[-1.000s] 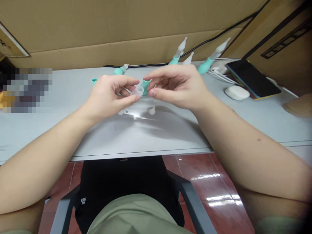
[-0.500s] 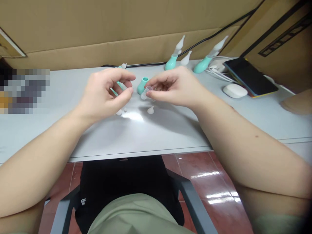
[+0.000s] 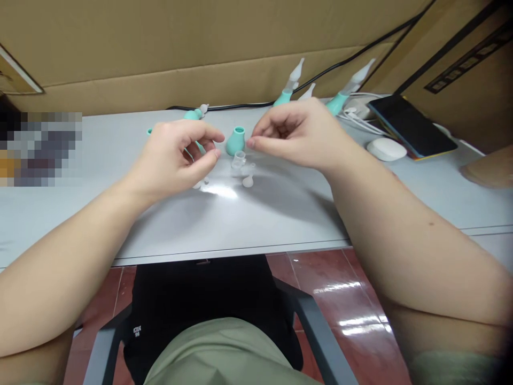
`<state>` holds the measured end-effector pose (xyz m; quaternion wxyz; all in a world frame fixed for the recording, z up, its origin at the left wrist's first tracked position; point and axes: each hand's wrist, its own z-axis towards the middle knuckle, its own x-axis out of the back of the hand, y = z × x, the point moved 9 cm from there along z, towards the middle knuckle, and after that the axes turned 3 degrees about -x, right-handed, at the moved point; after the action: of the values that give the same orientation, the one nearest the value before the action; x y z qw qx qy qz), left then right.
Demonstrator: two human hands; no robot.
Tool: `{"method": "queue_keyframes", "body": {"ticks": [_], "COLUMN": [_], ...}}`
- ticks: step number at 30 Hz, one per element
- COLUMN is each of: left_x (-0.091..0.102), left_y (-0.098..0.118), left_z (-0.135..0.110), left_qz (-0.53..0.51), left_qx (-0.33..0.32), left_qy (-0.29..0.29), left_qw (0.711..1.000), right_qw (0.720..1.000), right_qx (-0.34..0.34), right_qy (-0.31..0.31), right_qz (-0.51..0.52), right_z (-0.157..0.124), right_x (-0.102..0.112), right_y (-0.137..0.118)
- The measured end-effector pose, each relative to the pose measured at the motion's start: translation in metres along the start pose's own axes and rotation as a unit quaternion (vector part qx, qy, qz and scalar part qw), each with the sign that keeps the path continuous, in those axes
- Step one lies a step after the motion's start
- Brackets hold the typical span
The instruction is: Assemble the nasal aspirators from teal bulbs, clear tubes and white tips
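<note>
My left hand [image 3: 172, 158] hovers over the grey table [image 3: 280, 208] with its fingers curled and thumb against forefinger; a bit of teal shows between the fingers, and I cannot make out what it is. My right hand [image 3: 298, 133] is just to the right, thumb and forefinger pinched together with nothing seen in them. Between the hands a teal bulb [image 3: 235, 140] stands upright. A small clear cup [image 3: 238, 159] lies on the table below my right fingertips. Small clear tips [image 3: 247, 182] lie close by.
Two assembled teal-and-clear aspirators [image 3: 286, 93] [image 3: 344, 91] stand at the back by the cardboard wall, another [image 3: 194, 113] lies behind my left hand. A dark tablet [image 3: 412, 125], a white puck [image 3: 387, 149] and cables are at the right. A small teal ring [image 3: 149, 131] lies at the left.
The clear cup passed from my left fingers to my right, then was let go onto the table. My right hand has lifted slightly away from it.
</note>
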<state>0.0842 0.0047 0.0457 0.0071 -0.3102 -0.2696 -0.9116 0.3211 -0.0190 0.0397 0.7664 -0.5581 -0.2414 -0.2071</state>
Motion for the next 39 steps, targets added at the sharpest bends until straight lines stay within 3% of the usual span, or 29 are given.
{"method": "queue_keyframes", "body": {"ticks": [2,7,11,17,20,23,29,39], "left_x": [0.001,0.000,-0.001,-0.002,-0.004,-0.009,-0.023,-0.030], "left_y": [0.001,0.000,-0.002,-0.004,0.002,0.008,-0.009,-0.008], "left_z": [0.000,0.000,0.000,0.001,0.001,0.000,-0.005,-0.005], "left_qz": [0.002,0.009,0.004,0.022,-0.004,-0.076,-0.150,-0.233], "left_qx": [0.002,0.024,0.039,0.042,0.025,0.008,0.102,0.161], "left_qy": [0.000,-0.019,-0.025,-0.047,-0.055,-0.055,-0.059,-0.097], "left_qw": [1.000,0.999,0.999,0.998,0.998,0.996,0.982,0.954], "right_qw": [0.999,0.978,0.971,0.975,0.980,0.964,0.922,0.923], "right_qx": [-0.003,-0.051,-0.047,-0.033,-0.033,-0.060,-0.109,-0.104], "right_qy": [-0.018,-0.198,-0.234,-0.217,-0.171,-0.109,-0.118,-0.085], "right_qz": [0.045,0.046,-0.003,-0.002,0.097,0.236,0.352,0.361], "right_z": [0.000,-0.006,-0.008,-0.007,-0.003,0.001,0.000,-0.003], "right_x": [0.005,-0.019,-0.028,-0.028,-0.029,-0.034,-0.064,-0.070], "right_y": [-0.001,0.010,0.017,0.013,0.008,0.009,0.004,-0.004]}}
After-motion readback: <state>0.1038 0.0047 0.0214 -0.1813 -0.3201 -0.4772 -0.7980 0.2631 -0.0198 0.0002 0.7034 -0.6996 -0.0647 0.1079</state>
